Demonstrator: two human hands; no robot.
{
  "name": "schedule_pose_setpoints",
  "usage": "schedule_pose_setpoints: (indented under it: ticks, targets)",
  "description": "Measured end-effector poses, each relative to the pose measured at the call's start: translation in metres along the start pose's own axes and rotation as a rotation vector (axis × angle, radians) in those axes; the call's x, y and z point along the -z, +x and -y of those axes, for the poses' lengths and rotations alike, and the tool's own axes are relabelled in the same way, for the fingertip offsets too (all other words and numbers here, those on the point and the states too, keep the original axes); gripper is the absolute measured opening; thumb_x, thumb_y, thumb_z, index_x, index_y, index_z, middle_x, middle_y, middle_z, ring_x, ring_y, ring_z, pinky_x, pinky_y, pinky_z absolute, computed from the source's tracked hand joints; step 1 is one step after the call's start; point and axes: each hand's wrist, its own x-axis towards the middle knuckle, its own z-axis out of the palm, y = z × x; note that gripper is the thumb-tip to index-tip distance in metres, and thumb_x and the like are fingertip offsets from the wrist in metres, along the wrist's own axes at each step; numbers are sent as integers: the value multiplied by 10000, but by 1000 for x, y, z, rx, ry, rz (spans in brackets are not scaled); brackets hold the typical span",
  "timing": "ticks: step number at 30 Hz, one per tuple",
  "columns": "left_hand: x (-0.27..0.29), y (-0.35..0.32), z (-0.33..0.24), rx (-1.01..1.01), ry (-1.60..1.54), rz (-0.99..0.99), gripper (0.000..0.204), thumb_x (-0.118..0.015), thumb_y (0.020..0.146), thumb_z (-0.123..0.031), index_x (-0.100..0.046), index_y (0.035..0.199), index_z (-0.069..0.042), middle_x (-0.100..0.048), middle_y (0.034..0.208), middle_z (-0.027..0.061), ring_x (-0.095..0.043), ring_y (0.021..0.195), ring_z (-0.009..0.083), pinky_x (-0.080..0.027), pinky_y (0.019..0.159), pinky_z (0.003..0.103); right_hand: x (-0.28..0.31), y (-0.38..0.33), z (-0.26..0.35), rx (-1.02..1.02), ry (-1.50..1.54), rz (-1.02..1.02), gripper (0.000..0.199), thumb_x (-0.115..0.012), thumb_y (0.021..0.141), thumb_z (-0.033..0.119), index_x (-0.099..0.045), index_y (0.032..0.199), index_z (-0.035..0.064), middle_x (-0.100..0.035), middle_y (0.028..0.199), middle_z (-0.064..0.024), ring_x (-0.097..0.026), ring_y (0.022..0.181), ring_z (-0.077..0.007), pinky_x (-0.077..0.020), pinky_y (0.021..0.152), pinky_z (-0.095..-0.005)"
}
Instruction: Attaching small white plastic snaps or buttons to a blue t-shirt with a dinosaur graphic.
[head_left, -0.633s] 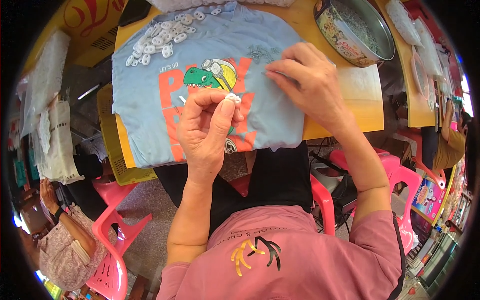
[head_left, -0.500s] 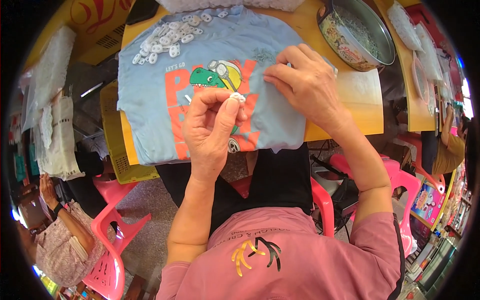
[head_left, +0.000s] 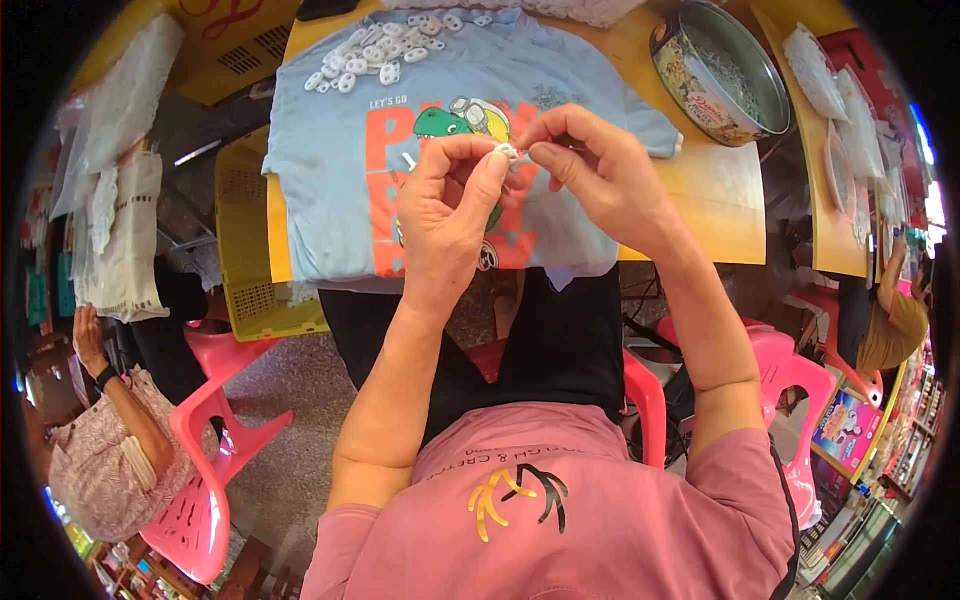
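My left hand (head_left: pixel 447 200) pinches a small white plastic piece (head_left: pixel 508 152) between thumb and fingertips. Close against it, my right hand (head_left: pixel 600 180) has thumb and forefinger pressed together; whatever they grip is too small to make out. Both hands are above a light blue T-shirt (head_left: pixel 320 190) with a green dinosaur print, spread over the table. A heap of similar white plastic pieces (head_left: pixel 385 45), with holes in them, lies on the shirt's far left part. Beyond my right hand, a little pile of thin metal bits (head_left: pixel 549 95) rests on the cloth.
At the far right of the yellow table (head_left: pixel 715 200) stands an oval tin (head_left: pixel 690 85) holding many small metal bits. Bubble wrap (head_left: pixel 520 8) lies along the far edge. A yellow crate (head_left: pixel 262 300) is at the left, near pink chairs (head_left: pixel 215 430). Other people sit on both sides.
My right hand has left the metal bits and come left to meet the white piece. My left hand has risen slightly. The view has shifted a little.
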Motion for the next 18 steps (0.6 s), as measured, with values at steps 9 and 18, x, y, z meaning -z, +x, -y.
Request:
schedule_pose_setpoints:
  ticks: [9,18]
  targets:
    - [1,1,-1,12,-8,-21,129,-586,964,-92,-565,1033,15,-679,997,120,-678,844,147,-559,734,257,-14,3,6,102,-209,-172,151,-640,886,15,-622,1033,-14,-667,902,-52,-626,831,-89,-512,737,-241]
    - [1,2,2,-2,-75,-67,101,-575,964,-76,-557,1012,10,-678,1006,114,-674,859,142,-568,760,272,-30,3,-13,-1,148,-231,168,-610,933,41,-620,1087,-26,-673,961,-44,-622,886,-88,-509,796,-234]
